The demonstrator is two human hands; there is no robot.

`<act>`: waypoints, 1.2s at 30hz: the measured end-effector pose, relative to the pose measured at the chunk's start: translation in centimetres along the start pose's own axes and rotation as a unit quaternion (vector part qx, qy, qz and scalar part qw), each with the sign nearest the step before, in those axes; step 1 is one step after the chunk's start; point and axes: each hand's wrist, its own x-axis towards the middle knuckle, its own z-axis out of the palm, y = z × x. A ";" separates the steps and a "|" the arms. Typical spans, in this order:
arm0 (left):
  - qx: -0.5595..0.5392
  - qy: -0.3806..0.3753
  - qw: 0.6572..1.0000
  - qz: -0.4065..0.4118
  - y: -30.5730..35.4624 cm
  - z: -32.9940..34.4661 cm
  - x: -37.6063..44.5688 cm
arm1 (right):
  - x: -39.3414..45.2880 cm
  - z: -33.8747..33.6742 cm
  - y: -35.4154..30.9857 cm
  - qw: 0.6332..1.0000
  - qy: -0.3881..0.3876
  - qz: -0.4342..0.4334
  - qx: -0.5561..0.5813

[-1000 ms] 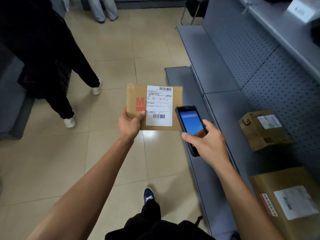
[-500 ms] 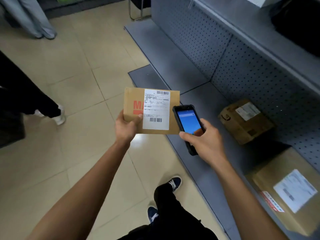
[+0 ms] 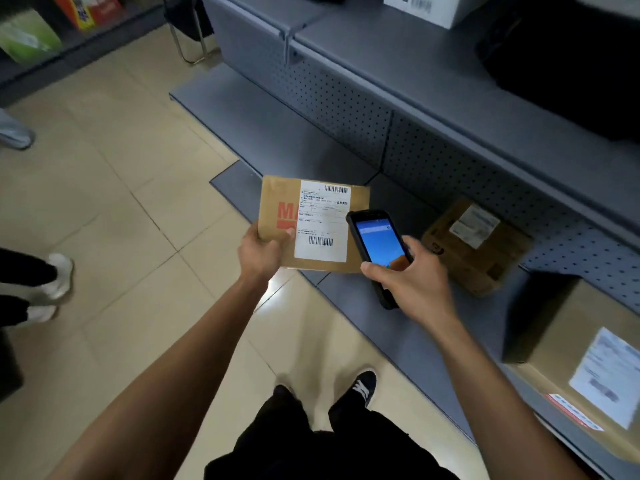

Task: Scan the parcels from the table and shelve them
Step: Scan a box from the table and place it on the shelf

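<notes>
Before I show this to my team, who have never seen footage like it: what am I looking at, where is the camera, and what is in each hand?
There is no machine here. A person wears a camera on the head, so the one picture looks forward and down along both bare arms to their own shoes on the tiled floor.

The left hand grips a flat cardboard parcel by its lower left corner, its white barcode label facing up. The right hand holds a handheld scanner with a lit blue screen, right beside the parcel.

To the right stands a grey metal shelf. On its bottom level lie a small brown box and a larger labelled box. The held parcel is not shelved yet. Another person's legs show at the left edge.
</notes>
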 end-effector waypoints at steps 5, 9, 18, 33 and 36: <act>0.028 -0.052 0.998 -0.007 1.1 2.5 4.1 | 1.1 0.6 -0.2 0.999 0.043 0.032 0.010; 0.047 -0.105 0.993 -0.016 1.5 3.6 7.6 | 1.3 2.3 -0.9 0.994 0.067 0.077 0.028; 0.123 -0.256 0.958 -0.022 0.6 5.3 17.5 | 1.3 10.4 -4.1 0.958 0.201 0.188 0.076; 0.147 -0.334 0.930 -0.036 0.4 9.4 23.2 | 3.0 16.6 -4.9 0.928 0.283 0.229 0.077; 0.154 -0.338 0.928 -0.039 0.1 10.3 23.8 | 3.3 17.0 -4.2 0.928 0.287 0.227 0.074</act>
